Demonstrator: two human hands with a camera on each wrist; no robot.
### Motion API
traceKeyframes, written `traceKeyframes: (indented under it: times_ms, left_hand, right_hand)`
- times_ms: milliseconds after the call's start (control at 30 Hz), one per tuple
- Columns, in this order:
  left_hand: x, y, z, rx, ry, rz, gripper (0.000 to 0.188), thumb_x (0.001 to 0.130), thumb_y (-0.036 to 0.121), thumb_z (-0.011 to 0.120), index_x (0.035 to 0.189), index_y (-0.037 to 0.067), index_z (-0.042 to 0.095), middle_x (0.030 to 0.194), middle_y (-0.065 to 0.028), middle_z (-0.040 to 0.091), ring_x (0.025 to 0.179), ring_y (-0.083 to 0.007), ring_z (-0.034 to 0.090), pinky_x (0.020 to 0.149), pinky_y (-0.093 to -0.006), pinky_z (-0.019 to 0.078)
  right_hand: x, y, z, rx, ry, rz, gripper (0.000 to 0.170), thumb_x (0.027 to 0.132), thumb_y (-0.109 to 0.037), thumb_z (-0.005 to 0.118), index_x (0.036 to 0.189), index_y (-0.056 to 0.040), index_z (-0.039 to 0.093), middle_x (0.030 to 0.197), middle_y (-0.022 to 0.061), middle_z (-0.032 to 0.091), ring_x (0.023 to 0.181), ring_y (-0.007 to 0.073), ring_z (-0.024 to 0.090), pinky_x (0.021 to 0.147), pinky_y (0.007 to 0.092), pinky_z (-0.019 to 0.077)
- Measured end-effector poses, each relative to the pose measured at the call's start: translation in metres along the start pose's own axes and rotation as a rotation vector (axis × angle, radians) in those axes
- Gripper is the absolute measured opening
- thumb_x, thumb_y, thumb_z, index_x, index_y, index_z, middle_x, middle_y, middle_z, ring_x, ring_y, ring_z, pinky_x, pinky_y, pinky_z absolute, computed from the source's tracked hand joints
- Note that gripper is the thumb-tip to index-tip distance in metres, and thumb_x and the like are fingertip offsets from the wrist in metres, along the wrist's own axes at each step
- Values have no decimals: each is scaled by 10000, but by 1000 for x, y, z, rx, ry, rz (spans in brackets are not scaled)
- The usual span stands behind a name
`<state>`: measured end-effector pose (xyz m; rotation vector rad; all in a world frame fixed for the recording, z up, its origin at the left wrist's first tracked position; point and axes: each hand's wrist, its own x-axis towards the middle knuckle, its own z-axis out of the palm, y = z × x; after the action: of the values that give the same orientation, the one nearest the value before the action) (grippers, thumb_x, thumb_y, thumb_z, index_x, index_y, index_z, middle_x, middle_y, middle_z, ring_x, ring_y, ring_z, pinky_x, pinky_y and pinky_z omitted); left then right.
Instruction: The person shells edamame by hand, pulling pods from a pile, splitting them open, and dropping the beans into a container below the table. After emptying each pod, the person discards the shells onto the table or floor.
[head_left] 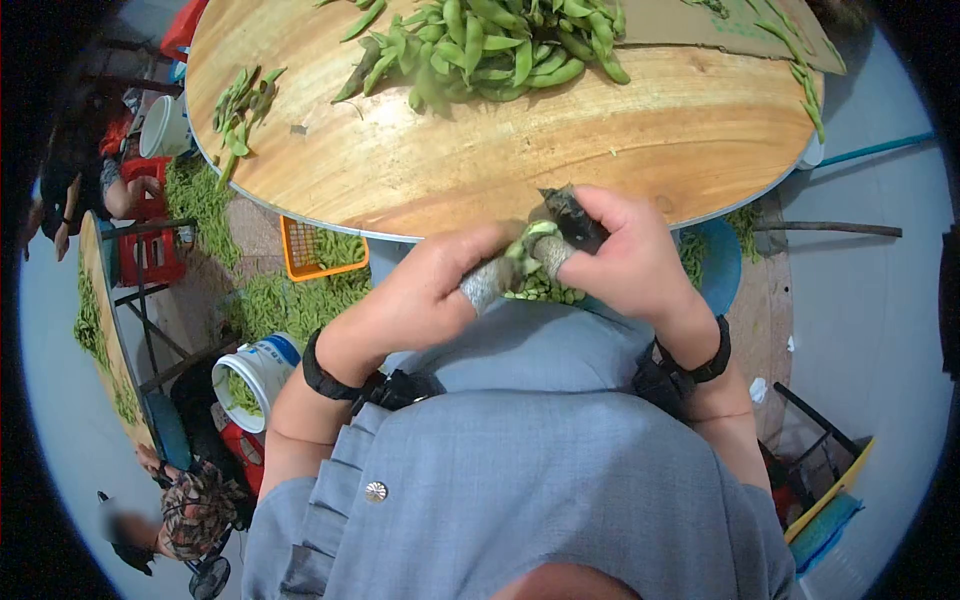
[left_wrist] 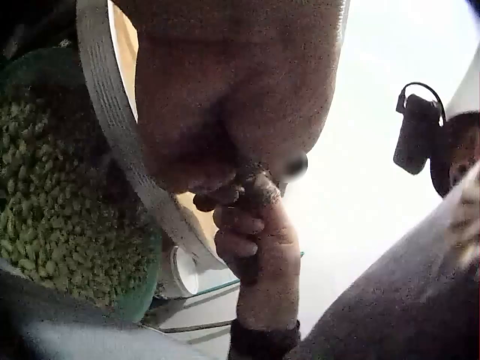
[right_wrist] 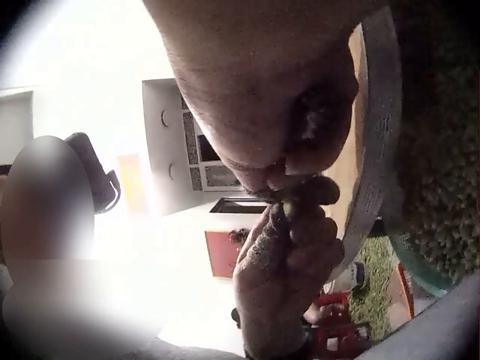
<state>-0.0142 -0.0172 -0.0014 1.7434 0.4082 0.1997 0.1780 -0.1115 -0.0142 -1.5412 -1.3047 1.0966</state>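
Note:
Both hands meet over the lap at the table's near edge. My left hand pinches a green bean pod from the left; silvery tape wraps its thumb. From the right, my right hand holds the pod's other end with a taped thumb, and a dark, crumpled piece sits against its fingers. Just beneath the hands show loose shelled green beans. The left wrist view shows many shelled beans in a green basin. In the right wrist view, the fingertips of both hands come together at the pod.
A heap of bean pods lies on the wooden table, with a smaller bunch at left and cardboard at right. An orange basket, a white bucket and scattered pods stand left. A blue tub is at right.

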Motion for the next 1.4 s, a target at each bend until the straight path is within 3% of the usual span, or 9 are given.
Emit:
traceKeyframes:
  times_ms: [300, 533, 833, 933, 1000, 1133, 1233, 1300, 1400]
  left_hand:
    - [-13, 1, -6, 217, 281, -230, 185, 824, 70, 544, 982, 4, 616, 773, -170, 640, 735, -307, 646, 675, -340, 494]
    - [-5, 6, 4, 407, 271, 5, 147, 759, 20, 548, 889, 13, 617, 733, -183, 600, 695, -353, 607, 624, -372, 478]
    - [-8, 18, -8, 72, -93, 185, 127, 817, 132, 600, 880, 23, 614, 736, -141, 605, 672, -314, 606, 604, -345, 471]
    - [-21, 22, -17, 151, 3, 117, 122, 817, 116, 608, 889, 19, 625, 726, -134, 603, 643, -299, 599, 595, -336, 470]
    - [-42, 33, -32, 183, 110, -81, 119, 814, 102, 612, 888, 10, 628, 716, -135, 601, 632, -298, 598, 588, -336, 470]
    - [-85, 22, -67, 674, 450, -395, 137, 790, 96, 655, 884, -3, 641, 722, -159, 631, 630, -322, 613, 574, -344, 473]
    - [-80, 31, -71, 1016, 533, -592, 171, 775, 144, 689, 890, 23, 654, 781, -169, 650, 677, -341, 621, 603, -367, 480]
    - [-65, 26, -71, 1336, 691, -359, 183, 787, 178, 686, 896, 35, 654, 816, -166, 632, 701, -334, 613, 633, -370, 481]
    - [-17, 25, -57, 933, 702, -291, 201, 817, 215, 647, 935, 53, 654, 855, -164, 616, 746, -337, 604, 661, -393, 482]
  right_hand:
    - [-19, 2, 11, -451, 178, -214, 198, 690, -147, 673, 824, -43, 570, 730, 143, 565, 693, 326, 581, 591, 402, 480]
    - [-13, -7, 12, -503, 273, -380, 274, 738, -146, 676, 941, -33, 531, 766, 159, 562, 692, 342, 572, 572, 386, 481]
    - [-5, -15, -2, 865, -475, 405, 242, 856, -207, 665, 938, -36, 516, 650, 6, 526, 453, 47, 469, 391, 201, 359]
    - [-6, -10, 1, 766, -513, 388, 232, 827, -184, 676, 901, -25, 525, 634, 49, 532, 492, 102, 508, 430, 256, 399]
    - [-6, 8, 11, 15, -243, -123, 243, 795, -194, 670, 862, -10, 526, 652, 134, 553, 553, 238, 569, 506, 349, 448]
    - [-8, -5, 1, -363, -352, -115, 241, 798, -223, 614, 851, -10, 514, 773, 224, 584, 734, 423, 570, 640, 460, 467]
    - [-6, -33, -6, -319, -342, -137, 217, 790, -185, 601, 890, -15, 511, 756, 213, 583, 735, 411, 585, 646, 469, 467]
    - [-4, -53, -5, -80, -342, -233, 207, 778, -139, 577, 926, -13, 506, 764, 224, 582, 740, 416, 587, 647, 473, 471]
    - [-2, -105, -12, 6, -557, -274, 287, 785, -122, 615, 1016, 15, 513, 837, 226, 585, 792, 397, 597, 683, 427, 490]
